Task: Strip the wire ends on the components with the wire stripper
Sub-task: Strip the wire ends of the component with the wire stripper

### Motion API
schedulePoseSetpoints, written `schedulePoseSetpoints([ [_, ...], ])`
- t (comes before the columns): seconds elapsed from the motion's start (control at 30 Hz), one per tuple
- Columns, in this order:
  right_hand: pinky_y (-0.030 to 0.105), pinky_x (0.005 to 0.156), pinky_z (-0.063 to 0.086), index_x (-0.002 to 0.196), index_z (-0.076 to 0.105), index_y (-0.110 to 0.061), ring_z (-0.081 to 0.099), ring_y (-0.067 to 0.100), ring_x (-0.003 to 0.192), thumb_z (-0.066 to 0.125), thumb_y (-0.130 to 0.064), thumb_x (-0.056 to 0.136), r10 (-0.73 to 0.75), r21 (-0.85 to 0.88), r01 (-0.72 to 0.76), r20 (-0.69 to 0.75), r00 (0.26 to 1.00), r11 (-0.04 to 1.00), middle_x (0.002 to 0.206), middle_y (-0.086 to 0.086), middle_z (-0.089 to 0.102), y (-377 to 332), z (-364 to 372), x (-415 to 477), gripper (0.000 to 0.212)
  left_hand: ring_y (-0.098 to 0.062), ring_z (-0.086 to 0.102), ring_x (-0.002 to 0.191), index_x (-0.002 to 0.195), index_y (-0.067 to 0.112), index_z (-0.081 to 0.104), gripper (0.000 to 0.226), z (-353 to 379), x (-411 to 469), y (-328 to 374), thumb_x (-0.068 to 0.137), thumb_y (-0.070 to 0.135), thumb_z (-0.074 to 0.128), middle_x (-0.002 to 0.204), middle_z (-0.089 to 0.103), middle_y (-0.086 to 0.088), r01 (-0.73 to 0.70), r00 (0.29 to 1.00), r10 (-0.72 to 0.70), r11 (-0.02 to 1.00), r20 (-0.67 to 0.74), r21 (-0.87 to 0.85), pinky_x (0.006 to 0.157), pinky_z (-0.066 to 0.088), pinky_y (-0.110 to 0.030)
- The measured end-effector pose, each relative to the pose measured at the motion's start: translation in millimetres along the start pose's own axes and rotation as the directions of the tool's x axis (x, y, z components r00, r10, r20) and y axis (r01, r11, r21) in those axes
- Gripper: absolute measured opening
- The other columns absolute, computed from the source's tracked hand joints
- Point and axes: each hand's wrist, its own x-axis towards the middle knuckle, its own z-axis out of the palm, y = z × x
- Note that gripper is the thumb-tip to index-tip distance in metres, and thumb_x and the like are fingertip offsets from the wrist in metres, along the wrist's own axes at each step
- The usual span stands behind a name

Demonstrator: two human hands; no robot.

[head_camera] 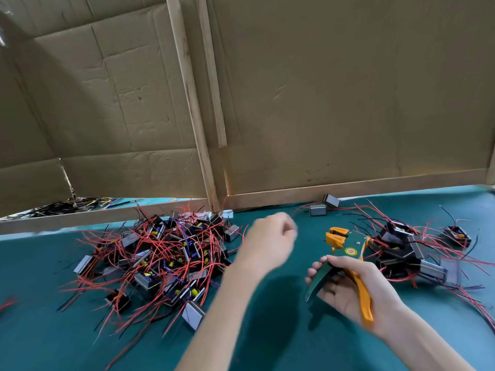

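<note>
One wire stripper point(345, 250), green with orange jaws and one orange handle, is held above the green table point(267, 330) by the right hand point(348, 287). The fingers are curled round its two handles and its head points away from the person. The left hand point(270, 236) hangs above the table just left of the stripper's head, apart from it. It is blurred with its fingers curled in, and it cannot be told whether it holds anything. The components lie in two heaps. The left pile point(160, 258) is the bigger one, a tangle of small black blocks with red and black wires, too knotted to count. The right pile point(401, 255) is smaller and lies just behind the right hand. Two loose blocks sit near the foot of the cardboard wall point(348, 89), one point(318, 210) just beside the other point(331, 200). One more block point(458, 235) lies alone at the far right. Two wooden strips point(198, 103) run up the cardboard side by side. Beyond the wall's lower left edge lies one heap of black wire scraps point(67, 206).
</note>
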Motion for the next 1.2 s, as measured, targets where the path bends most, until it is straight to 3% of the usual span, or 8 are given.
schedulePoseSetpoints([
  [0.1,0.045,0.063,0.059,0.089,0.06,0.002,0.068,0.036,0.069,0.061,-0.005,0.072,0.011,-0.015,-0.011,-0.005,1.0,1.0,0.08,0.021,0.065,0,1,-2,0.018,-0.028,0.063,0.099,0.106,0.013,0.062,0.019,-30,-5,-52,0.092,0.009,0.049,0.11,0.067,-0.008,0.263,0.965,-0.25,0.884,-0.086,0.387,0.089,0.051,-0.04],
  [0.33,0.045,0.064,0.06,0.088,0.059,0.001,0.068,0.035,0.069,0.06,-0.004,0.074,0.021,-0.011,-0.021,0.001,1.0,1.0,0.08,0.021,0.064,-1,4,-4,0.016,-0.021,0.063,0.101,0.11,0.026,0.069,0.029,-44,-9,-87,0.089,0.011,0.055,0.114,0.067,0.0,0.255,0.934,-0.346,0.822,0.091,0.509,0.083,0.053,-0.036],
  [0.43,0.045,0.064,0.06,0.088,0.059,0.001,0.068,0.036,0.069,0.06,-0.004,0.074,0.013,0.005,-0.013,0.001,1.0,1.0,0.08,0.021,0.065,-3,2,-3,0.016,-0.02,0.068,0.089,0.104,0.021,0.069,0.026,-41,-7,-88,0.08,0.012,0.067,0.093,0.072,-0.001,0.268,0.916,-0.369,0.854,0.156,0.446,0.079,0.055,-0.035],
  [0.57,0.044,0.063,0.059,0.09,0.059,0.001,0.068,0.036,0.07,0.061,-0.005,0.074,0.013,0.006,-0.013,-0.002,1.0,1.0,0.08,0.021,0.065,-3,2,-3,0.017,-0.015,0.066,0.063,0.086,0.009,0.066,0.011,-37,-8,-75,0.087,0.003,0.057,0.082,0.075,-0.01,0.267,0.926,-0.243,0.963,0.288,-0.047,0.066,0.051,-0.024],
  [0.7,0.045,0.062,0.059,0.087,0.059,0.001,0.069,0.035,0.069,0.06,-0.004,0.074,0.01,0.017,-0.01,-0.002,1.0,1.0,0.08,0.022,0.065,-2,3,-3,0.015,-0.009,0.065,0.06,0.094,0.012,0.071,0.051,-29,-12,-49,0.103,0.043,0.032,0.098,0.075,-0.007,0.3,0.844,-0.115,0.911,0.524,-0.283,0.052,0.041,-0.015],
  [0.87,0.044,0.061,0.059,0.087,0.059,0.0,0.069,0.035,0.069,0.059,-0.004,0.075,0.004,0.022,-0.004,-0.005,1.0,1.0,0.08,0.021,0.065,-6,2,-4,0.013,-0.02,0.067,0.068,0.13,0.016,0.053,0.045,-30,-17,-46,0.105,0.041,0.025,0.115,0.069,-0.011,0.34,0.779,-0.076,0.885,0.623,-0.317,0.065,0.054,-0.024],
  [1.03,0.043,0.061,0.059,0.085,0.058,-0.001,0.069,0.035,0.07,0.06,-0.005,0.073,-0.022,0.035,0.023,-0.014,1.0,0.999,0.08,0.02,0.065,-9,0,-2,0.013,-0.014,0.063,0.049,0.103,0.008,0.062,0.026,-45,-14,-55,0.098,0.007,0.036,0.089,0.073,-0.009,0.294,0.881,-0.158,0.922,0.447,-0.253,0.042,0.045,-0.018],
  [1.2,0.044,0.062,0.059,0.086,0.059,-0.001,0.069,0.035,0.071,0.059,-0.005,0.074,-0.015,0.04,0.016,-0.024,1.0,0.999,0.081,0.02,0.065,-8,-1,-1,0.012,-0.013,0.068,0.056,0.094,0.001,0.064,0.024,-39,-16,-50,0.098,0.016,0.045,0.102,0.072,-0.018,0.346,0.73,-0.278,0.938,0.624,0.014,0.05,0.052,-0.017],
])
